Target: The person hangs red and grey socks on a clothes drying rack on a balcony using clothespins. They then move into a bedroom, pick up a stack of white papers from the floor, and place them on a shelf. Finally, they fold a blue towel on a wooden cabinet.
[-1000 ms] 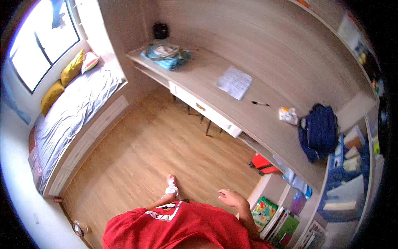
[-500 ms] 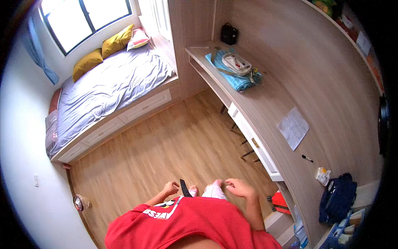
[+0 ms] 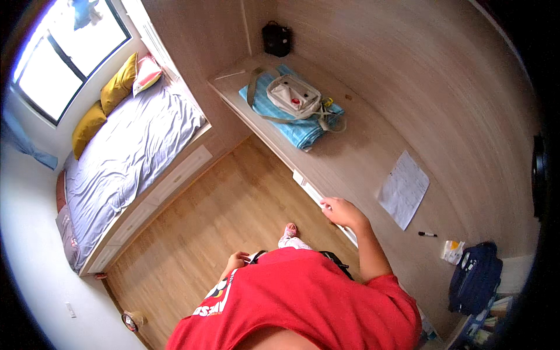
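Note:
My right hand (image 3: pixel 344 213) is raised over the front edge of the wooden desk (image 3: pixel 361 157), above the white drawer front (image 3: pixel 312 189). Its fingers are loosely bent and apart, and nothing shows in them; whether it touches the desk edge I cannot tell. Low at my left side hangs my left hand (image 3: pixel 237 260), fingers loosely apart, beside a small white and dark thing whose kind is unclear. A sheet of paper (image 3: pixel 404 189) lies on the desk to the right of my right hand, with a black marker pen (image 3: pixel 427 234) nearer me.
Farther along the desk, a beige shoulder bag (image 3: pixel 293 96) rests on a folded blue cloth (image 3: pixel 303 135), with a black case (image 3: pixel 276 39) behind. A tissue pack (image 3: pixel 452 251) and navy bag (image 3: pixel 475 277) stand at right. A bed (image 3: pixel 128 146) lines the left; a bin (image 3: pixel 133 320) stands by the wall.
My body has turned right and stepped nearer the desk. My right hand has risen from beside my leg to the desk's front edge. My left hand stays low.

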Motion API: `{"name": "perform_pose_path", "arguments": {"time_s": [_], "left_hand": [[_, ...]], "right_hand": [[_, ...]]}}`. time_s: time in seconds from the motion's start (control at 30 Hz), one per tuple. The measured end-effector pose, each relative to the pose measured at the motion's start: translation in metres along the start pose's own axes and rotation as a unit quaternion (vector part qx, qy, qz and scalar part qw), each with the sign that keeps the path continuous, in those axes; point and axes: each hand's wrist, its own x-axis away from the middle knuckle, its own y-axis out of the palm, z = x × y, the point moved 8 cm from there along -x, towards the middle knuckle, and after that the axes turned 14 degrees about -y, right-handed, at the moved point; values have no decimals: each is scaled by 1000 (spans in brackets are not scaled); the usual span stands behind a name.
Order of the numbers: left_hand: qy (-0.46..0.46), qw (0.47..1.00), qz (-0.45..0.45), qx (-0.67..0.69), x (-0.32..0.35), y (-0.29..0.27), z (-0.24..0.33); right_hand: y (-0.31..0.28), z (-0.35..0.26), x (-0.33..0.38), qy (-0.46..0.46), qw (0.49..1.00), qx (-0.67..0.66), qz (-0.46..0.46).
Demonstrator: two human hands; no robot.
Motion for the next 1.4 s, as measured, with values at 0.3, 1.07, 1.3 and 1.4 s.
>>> {"name": "perform_pose_path", "arguments": {"time_s": [0.3, 1.07, 1.3, 1.4], "left_hand": [[30, 992, 44, -118, -50, 9, 97], [1, 924, -338, 179, -72, 4, 471], [241, 826, -419, 291, -32, 42, 524], [362, 901, -146, 192, -38, 12, 509]], "right_hand": [[-82, 7, -141, -136, 975, -3, 177], [-167, 22, -335, -81, 918, 222, 319], [-148, -146, -312, -286, 917, 271, 70], [-150, -177, -310, -341, 887, 307, 44]]}}
